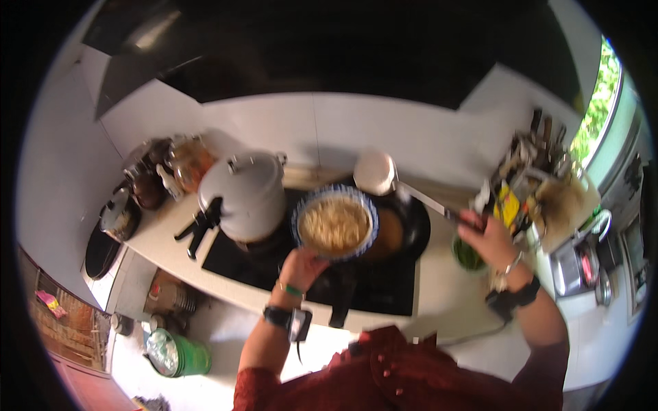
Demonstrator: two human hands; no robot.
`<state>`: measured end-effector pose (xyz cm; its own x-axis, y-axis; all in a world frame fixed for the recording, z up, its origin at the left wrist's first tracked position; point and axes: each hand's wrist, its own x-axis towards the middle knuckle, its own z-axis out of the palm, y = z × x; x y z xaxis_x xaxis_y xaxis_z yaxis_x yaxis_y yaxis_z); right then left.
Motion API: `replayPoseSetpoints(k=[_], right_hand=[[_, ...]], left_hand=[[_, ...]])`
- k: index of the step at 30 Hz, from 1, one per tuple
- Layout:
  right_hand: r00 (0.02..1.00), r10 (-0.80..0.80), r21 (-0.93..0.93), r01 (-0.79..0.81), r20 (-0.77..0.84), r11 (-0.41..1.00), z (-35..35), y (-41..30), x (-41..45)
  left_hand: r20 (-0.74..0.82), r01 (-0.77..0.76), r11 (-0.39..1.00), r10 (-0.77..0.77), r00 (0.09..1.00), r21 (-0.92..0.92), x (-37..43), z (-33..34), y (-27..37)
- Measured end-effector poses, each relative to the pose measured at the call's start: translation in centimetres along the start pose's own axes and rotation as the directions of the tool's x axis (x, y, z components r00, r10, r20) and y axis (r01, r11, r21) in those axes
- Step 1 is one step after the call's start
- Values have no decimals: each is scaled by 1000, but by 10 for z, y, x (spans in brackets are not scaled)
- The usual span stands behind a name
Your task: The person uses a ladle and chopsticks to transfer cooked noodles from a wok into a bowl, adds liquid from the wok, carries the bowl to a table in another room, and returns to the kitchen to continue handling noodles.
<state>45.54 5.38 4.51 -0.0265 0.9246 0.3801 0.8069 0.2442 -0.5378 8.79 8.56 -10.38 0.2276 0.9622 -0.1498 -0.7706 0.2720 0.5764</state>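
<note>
My left hand (303, 269) grips the near rim of a blue-and-white bowl (374, 218), filled with pale, blurred food pieces in liquid. The bowl is over the stove and hides part of a black wok (420, 221). Brownish liquid (393, 231) shows in the wok to the bowl's right. My right hand (491, 241) is closed around the dark handle of a metal ladle (374, 173). The ladle's head is above the wok's far side, just behind the bowl. What the ladle holds, if anything, is too blurred to tell.
On the cooktop (388, 293), a pressure cooker (247, 192) stands left of the wok, its black handles (203, 223) jutting forward. Jars (187, 162) crowd the back left. Greens in a bowl (468, 254) lie under my right forearm. A range hood (329, 51) overhangs the stove.
</note>
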Motion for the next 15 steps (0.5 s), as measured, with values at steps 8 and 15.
replayPoseSetpoints(k=[8,15], right_hand=[[982,-190,-296,186,15,937,66,29,-36],[980,-161,-389,195,119,900,97,25,-72]], left_hand=[[131,-195,786,146,981,587,-18,3,15],[83,-81,956,60,995,281,-30,4,24]])
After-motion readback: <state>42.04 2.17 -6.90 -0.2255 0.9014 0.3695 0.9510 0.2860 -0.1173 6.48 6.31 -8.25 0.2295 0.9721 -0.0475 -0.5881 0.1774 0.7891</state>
